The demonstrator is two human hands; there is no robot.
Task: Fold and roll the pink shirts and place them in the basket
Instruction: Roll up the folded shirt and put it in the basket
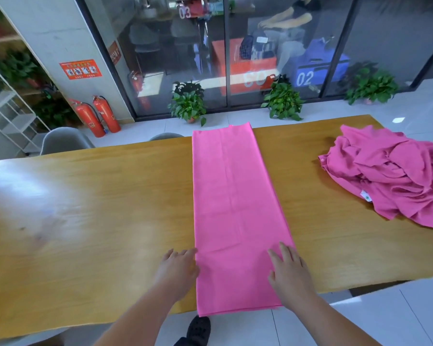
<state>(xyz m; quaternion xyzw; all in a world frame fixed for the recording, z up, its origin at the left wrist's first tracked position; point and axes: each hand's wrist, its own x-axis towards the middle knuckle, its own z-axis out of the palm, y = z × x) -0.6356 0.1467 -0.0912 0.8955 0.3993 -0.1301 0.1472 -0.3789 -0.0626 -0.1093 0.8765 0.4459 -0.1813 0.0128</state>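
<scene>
Folded pink shirt (235, 208) spans wooden table (98, 196), glass wall (273, 46) behind.

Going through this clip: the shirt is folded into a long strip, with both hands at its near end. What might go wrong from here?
1. The near end of the folded shirt hangs past the edge of the table, so it may slide off or start the roll crooked.
2. The right hand lies flat on the strip while the left hand sits mostly on the wood beside it; uneven pressure could skew the roll.
</scene>
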